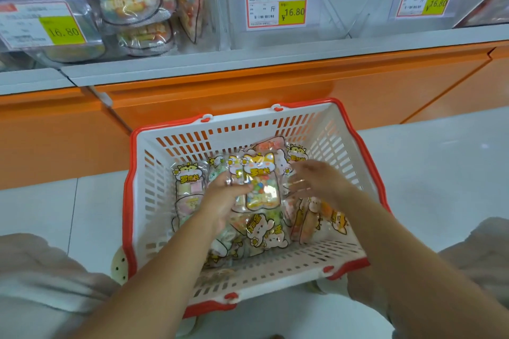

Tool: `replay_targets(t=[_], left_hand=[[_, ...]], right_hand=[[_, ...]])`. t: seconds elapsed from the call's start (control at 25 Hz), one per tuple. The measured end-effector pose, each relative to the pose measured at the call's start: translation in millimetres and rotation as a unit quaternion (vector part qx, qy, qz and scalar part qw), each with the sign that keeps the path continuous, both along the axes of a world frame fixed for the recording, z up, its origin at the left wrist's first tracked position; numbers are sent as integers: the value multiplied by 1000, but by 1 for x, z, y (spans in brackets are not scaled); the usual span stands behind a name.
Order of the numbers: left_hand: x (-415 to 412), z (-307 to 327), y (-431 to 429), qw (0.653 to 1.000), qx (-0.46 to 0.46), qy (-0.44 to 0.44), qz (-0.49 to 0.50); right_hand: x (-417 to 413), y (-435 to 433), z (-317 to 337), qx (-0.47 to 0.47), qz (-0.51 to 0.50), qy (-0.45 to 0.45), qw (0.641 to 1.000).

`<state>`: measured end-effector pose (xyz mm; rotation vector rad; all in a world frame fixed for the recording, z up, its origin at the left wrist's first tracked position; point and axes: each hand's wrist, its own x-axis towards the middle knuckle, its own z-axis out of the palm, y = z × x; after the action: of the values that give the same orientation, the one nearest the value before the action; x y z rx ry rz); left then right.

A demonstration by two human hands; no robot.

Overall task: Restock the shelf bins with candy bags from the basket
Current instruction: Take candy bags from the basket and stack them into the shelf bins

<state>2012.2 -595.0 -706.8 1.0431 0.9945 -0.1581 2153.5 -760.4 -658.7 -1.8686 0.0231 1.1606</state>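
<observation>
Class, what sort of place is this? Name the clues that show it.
Most likely a shop's sweets aisle: price tags on clear shelf bins, and a shopping basket full of candy bags.

Both bare forearms reach forward from the lower edge of the view, the left forearm [165,270] rising from 7 o'clock and the right forearm [399,242] from 5 o'clock, converging toward the centre. The left hand [221,198] is palm-down, its fingers and thumb curled round the lower left edge of a candy bag [261,184]. The right hand [316,181] hovers just beside that bag at its 3 o'clock side, fingers loosely spread and pointing toward 9 o'clock, blurred. Wrists are nearly straight
</observation>
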Motion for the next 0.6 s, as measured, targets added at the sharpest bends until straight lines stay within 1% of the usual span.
replay_targets(t=[0.04, 0.08, 0.12, 0.16, 0.2, 0.24, 0.32, 0.4, 0.48, 0.52, 0.6], left_hand=[[-2, -4, 3, 1000, -7, -5, 17], [-4, -6, 6, 999, -9, -5, 39], [-6, -9, 9, 999, -10, 0, 51], [-8, -9, 12, 998, -14, 2, 56], [-9, -12, 14, 998, -17, -2, 58], [-10, -13, 14, 998, -16, -5, 59], [-10, -13, 12, 998, -11, -9, 56], [-10, -11, 10, 999, -1, -6, 50], [-10, -8, 7, 999, -2, -16, 47], [-10, -7, 5, 999, -4, -22, 44], [-11, -4, 2, 999, -12, -31, 35]], right_hand=[[13, -7, 3, -33, -19, 7, 999], [24, -14, 9, -75, -16, 12, 997], [34, -19, 11, -122, 13, -1, 992], [39, -21, 13, -173, 74, -32, 982], [42, -20, 14, -220, 149, -63, 962], [40, -18, 16, -265, 221, -95, 934], [33, -13, 12, -349, 316, -146, 870], [23, -10, 2, -414, 375, -182, 809], [11, -8, -6, -453, 413, -204, 764], [7, -9, -11, -472, 425, -203, 745], [-1, -12, -13, -490, 445, -200, 722]])
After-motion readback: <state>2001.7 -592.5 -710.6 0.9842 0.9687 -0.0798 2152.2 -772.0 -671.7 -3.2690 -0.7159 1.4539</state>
